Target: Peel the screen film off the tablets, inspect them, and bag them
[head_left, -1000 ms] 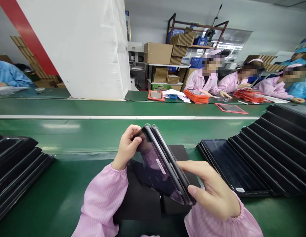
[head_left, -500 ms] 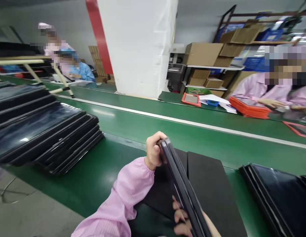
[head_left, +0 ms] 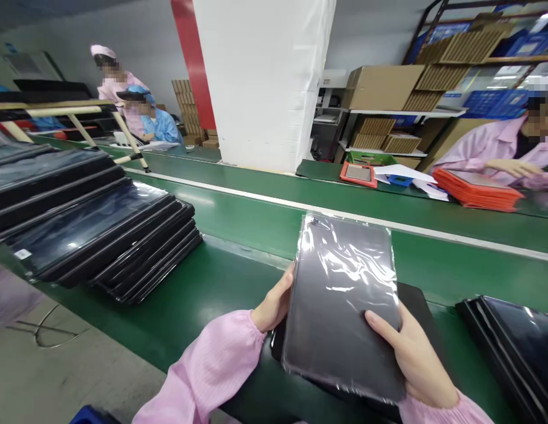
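Observation:
A dark grey tablet (head_left: 339, 312) in shiny clear plastic film faces me, back side up, with a small camera spot at its upper left corner. My left hand (head_left: 276, 300) grips its left edge, the fingers hidden behind. On the right edge, my right hand (head_left: 410, 347) presses its thumb on the film, its other fingers out of sight underneath. Below the tablet, a flat black cover or case (head_left: 421, 312) shows at the right and lower left; whether the tablet touches it I cannot tell.
Film-wrapped dark slabs are piled on the left (head_left: 136, 253), with a smaller stack (head_left: 516, 347) at right. Across the green bench (head_left: 229, 271), a co-worker (head_left: 481, 147) sits by orange-framed pieces (head_left: 477, 188). Two other people work far left, near a pale pipe frame (head_left: 128, 135).
The tablet, seen edge-on before, is now turned flat with its film-covered back toward me. My right hand has come into view on its right edge. The view has shifted slightly left.

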A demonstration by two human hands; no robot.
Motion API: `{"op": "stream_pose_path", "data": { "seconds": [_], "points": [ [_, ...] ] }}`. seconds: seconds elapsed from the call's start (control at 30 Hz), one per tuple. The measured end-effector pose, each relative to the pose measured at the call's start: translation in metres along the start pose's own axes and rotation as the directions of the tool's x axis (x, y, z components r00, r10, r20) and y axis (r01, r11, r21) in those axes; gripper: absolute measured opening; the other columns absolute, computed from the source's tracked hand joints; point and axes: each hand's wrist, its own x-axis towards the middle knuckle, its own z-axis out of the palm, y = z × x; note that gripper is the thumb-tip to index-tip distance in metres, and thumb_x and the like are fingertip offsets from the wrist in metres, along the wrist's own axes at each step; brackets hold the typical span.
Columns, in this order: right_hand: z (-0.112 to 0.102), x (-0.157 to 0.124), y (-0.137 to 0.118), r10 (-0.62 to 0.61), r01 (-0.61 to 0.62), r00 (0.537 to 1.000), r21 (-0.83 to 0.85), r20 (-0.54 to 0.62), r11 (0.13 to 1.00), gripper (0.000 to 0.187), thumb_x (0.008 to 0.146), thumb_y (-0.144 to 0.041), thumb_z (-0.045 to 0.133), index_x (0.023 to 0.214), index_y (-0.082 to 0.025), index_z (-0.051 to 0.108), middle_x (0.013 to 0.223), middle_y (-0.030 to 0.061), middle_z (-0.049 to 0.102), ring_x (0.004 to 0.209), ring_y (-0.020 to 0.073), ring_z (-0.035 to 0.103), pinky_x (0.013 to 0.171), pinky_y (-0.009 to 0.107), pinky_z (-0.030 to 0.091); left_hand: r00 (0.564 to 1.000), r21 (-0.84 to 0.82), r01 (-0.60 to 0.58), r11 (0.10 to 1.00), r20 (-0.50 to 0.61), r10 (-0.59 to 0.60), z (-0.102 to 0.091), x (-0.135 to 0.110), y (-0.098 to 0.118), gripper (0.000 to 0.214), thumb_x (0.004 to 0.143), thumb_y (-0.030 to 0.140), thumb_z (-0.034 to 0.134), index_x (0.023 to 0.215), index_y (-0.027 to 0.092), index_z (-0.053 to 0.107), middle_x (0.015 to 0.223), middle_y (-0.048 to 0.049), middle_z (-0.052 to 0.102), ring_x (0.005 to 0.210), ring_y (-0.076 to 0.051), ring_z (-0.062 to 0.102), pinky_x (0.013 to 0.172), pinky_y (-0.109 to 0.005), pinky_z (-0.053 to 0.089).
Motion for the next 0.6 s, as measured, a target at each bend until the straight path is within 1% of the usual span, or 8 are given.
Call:
{"op": "stream_pose_path", "data": {
  "seconds": [0.07,0.1,0.2,0.27,0.33,0.4,0.53,0.6],
  "points": [
    [-0.002,0.019,0.004,-0.193,0.190,0.981,-0.166,-0.006,0.968,0.068,0.071,-0.046,0.084,0.130,-0.018,0.062,0.126,0.0119,0.072,0.118,0.0343,0.067,0.101,0.045,0.057,0.964,-0.118,0.209,0.971,0.192,-0.184,-0.006,-0.001,-0.007,0.068,0.067,0.069,0.075,0.113,0.019,0.069,0.111,-0.0127,0.072,0.113,-0.034,0.064,0.098,-0.050,0.046],
    [-0.001,0.027,0.007,-0.252,0.250,0.968,-0.217,0.020,0.944,0.068,0.072,-0.045,0.084,0.130,-0.018,0.063,0.129,0.0118,0.071,0.121,0.0340,0.066,0.104,0.046,0.055,0.944,-0.131,0.258,0.957,0.243,-0.222,-0.009,-0.002,-0.012,0.067,0.061,0.058,0.086,0.113,0.018,0.069,0.108,-0.0124,0.073,0.110,-0.034,0.065,0.098,-0.049,0.047],
    [0.003,0.043,0.016,-0.287,0.286,0.957,-0.222,0.027,0.932,0.061,0.079,-0.047,0.077,0.131,-0.017,0.064,0.123,0.0111,0.073,0.111,0.0308,0.071,0.099,0.046,0.059,0.956,-0.112,0.227,0.967,0.213,-0.200,-0.015,-0.007,-0.024,0.060,0.059,0.032,0.092,0.112,0.017,0.071,0.107,-0.0110,0.075,0.105,-0.030,0.068,0.097,-0.045,0.048],
    [0.005,0.047,0.022,-0.335,0.306,0.937,-0.233,-0.098,0.923,0.048,0.082,-0.047,0.073,0.120,-0.017,0.071,0.112,0.0100,0.076,0.096,0.0273,0.075,0.088,0.042,0.063,0.967,-0.120,0.217,0.969,0.160,-0.197,-0.018,-0.009,-0.028,0.054,0.062,0.032,0.090,0.110,0.017,0.072,0.106,-0.0100,0.076,0.101,-0.028,0.069,0.094,-0.043,0.050],
    [0.005,0.047,0.028,-0.449,0.368,0.866,-0.326,-0.220,0.871,0.033,0.081,-0.045,0.075,0.100,-0.019,0.077,0.101,0.0080,0.076,0.085,0.0236,0.074,0.079,0.038,0.064,0.975,-0.084,0.202,0.976,0.112,-0.192,-0.020,-0.010,-0.030,0.053,0.062,0.032,0.091,0.110,0.018,0.072,0.107,-0.0087,0.076,0.100,-0.027,0.069,0.094,-0.042,0.051],
    [0.004,0.045,0.033,-0.582,0.423,0.768,-0.470,-0.267,0.775,0.021,0.081,-0.041,0.076,0.084,-0.020,0.076,0.093,0.0061,0.073,0.080,0.0217,0.071,0.075,0.037,0.062,0.978,-0.010,0.187,0.982,0.100,-0.185,-0.020,-0.012,-0.029,0.055,0.063,0.033,0.090,0.113,0.019,0.071,0.112,-0.0094,0.076,0.106,-0.028,0.068,0.097,-0.043,0.051],
    [0.007,0.034,0.039,-0.800,0.457,0.557,-0.723,-0.221,0.518,0.006,0.085,-0.025,0.075,0.080,-0.022,0.072,0.083,0.0049,0.069,0.079,0.0230,0.066,0.077,0.042,0.055,0.976,0.099,0.176,0.979,0.113,-0.187,-0.018,-0.014,-0.028,0.058,0.067,0.035,0.087,0.119,0.018,0.069,0.119,-0.0118,0.074,0.113,-0.032,0.067,0.100,-0.046,0.052],
    [0.014,0.026,0.038,-0.855,0.498,0.495,-0.755,-0.157,0.427,0.007,0.082,-0.018,0.075,0.084,-0.024,0.071,0.084,0.0043,0.069,0.077,0.0227,0.065,0.075,0.042,0.054,0.973,0.122,0.186,0.975,0.115,-0.200,-0.015,-0.015,-0.029,0.054,0.068,0.037,0.086,0.117,0.018,0.070,0.117,-0.0117,0.075,0.111,-0.031,0.068,0.099,-0.046,0.053]
  ]
}}
